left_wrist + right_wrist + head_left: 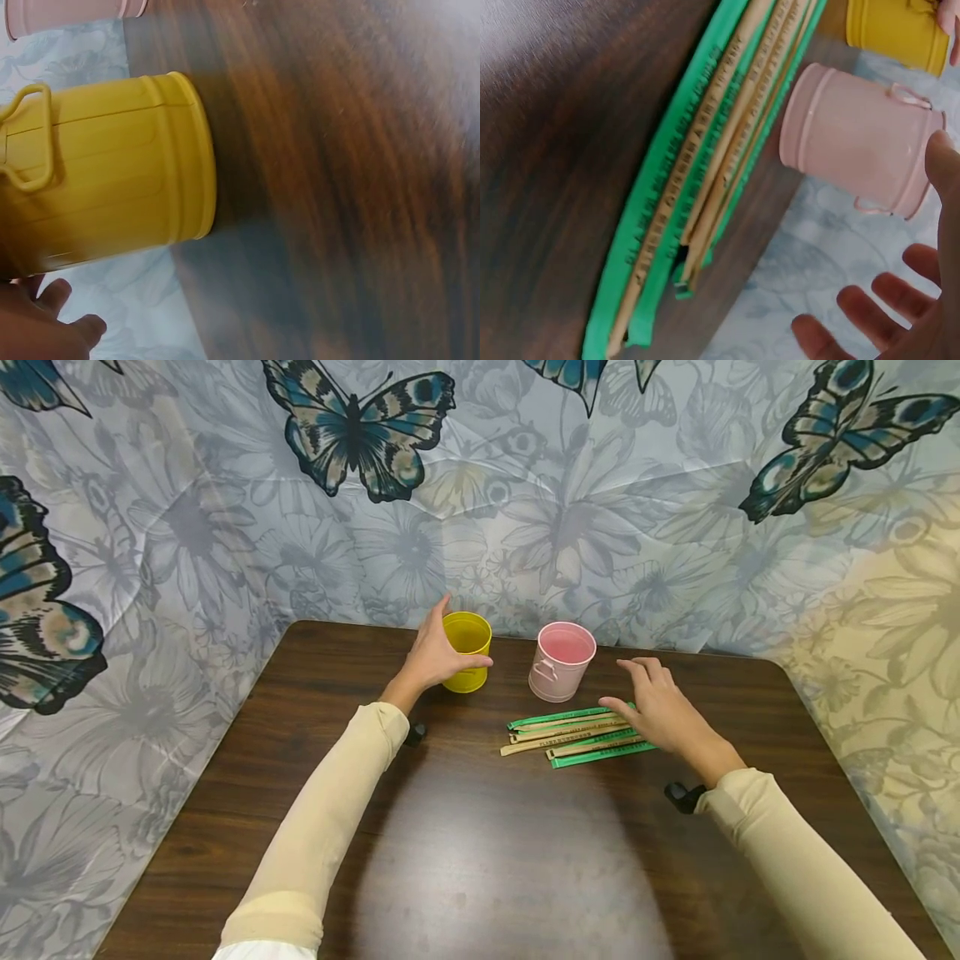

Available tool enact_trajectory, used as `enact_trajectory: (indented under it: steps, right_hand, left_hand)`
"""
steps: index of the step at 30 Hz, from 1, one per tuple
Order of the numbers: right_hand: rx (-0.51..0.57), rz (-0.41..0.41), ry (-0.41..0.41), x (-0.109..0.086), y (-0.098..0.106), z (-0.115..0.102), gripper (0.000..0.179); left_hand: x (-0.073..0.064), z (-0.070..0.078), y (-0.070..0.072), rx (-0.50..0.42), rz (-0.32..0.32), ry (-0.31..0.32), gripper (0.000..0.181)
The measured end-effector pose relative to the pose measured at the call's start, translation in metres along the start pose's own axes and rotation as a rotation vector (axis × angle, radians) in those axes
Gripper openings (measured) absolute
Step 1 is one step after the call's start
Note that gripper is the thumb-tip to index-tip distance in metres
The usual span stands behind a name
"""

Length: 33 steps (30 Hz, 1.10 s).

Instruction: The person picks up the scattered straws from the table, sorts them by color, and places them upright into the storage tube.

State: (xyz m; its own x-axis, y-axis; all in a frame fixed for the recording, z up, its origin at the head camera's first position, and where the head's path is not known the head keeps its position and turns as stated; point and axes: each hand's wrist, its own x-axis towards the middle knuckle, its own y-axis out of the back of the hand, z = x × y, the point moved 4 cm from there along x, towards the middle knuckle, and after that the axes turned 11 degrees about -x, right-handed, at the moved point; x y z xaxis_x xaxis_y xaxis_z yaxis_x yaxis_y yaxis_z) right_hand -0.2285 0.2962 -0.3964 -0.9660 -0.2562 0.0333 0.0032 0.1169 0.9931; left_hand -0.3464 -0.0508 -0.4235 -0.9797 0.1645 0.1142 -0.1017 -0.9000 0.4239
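A yellow bucket [467,681] stands upright near the table's back edge, with a handle on its side in the left wrist view. My left hand [437,652] is around its left side, thumb stretched across the front and fingers spread behind. A pink bucket [561,672] with small side handles stands upright to its right. In front of the pink bucket lies a loose bundle of long, thin green and tan strips [573,739] with printed lettering. My right hand [663,710] hovers at the bundle's right end, fingers spread and holding nothing; it hides the strips' right tips.
The dark wood-grain table [480,860] reaches back to a hanging cloth [420,543] printed with flowers and butterflies. Both buckets stand close to that back edge. A dark wrist strap part [682,797] shows below the right wrist.
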Motion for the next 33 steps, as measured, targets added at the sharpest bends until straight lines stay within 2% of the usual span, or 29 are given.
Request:
enact_trajectory:
  steps: [9,17,23,27,30,33]
  right_hand:
    - [0.033,0.031,0.07,-0.01,-0.015,-0.006,0.062]
    - [0.039,0.046,0.1,-0.014,-0.033,-0.01,0.052]
    - [0.043,0.121,0.187,-0.014,-0.044,-0.017,0.038]
    - [0.073,0.126,0.239,-0.015,-0.049,-0.02,0.025]
    - [0.107,0.118,0.247,-0.015,-0.052,-0.021,0.02]
    - [0.13,0.124,0.243,-0.013,-0.054,-0.02,0.018]
  left_hand:
    - [-0.002,-0.004,-0.003,-0.168,0.009,0.021,0.128]
    - [-0.003,-0.006,-0.004,-0.205,0.006,0.081,0.119]
    - [-0.003,-0.012,-0.005,-0.259,0.031,0.109,0.114]
    - [-0.003,-0.016,-0.008,-0.344,0.035,0.113,0.111]
    - [-0.004,-0.017,-0.011,-0.417,0.03,0.116,0.11]
    - [-0.005,-0.017,-0.013,-0.45,0.027,0.125,0.109]
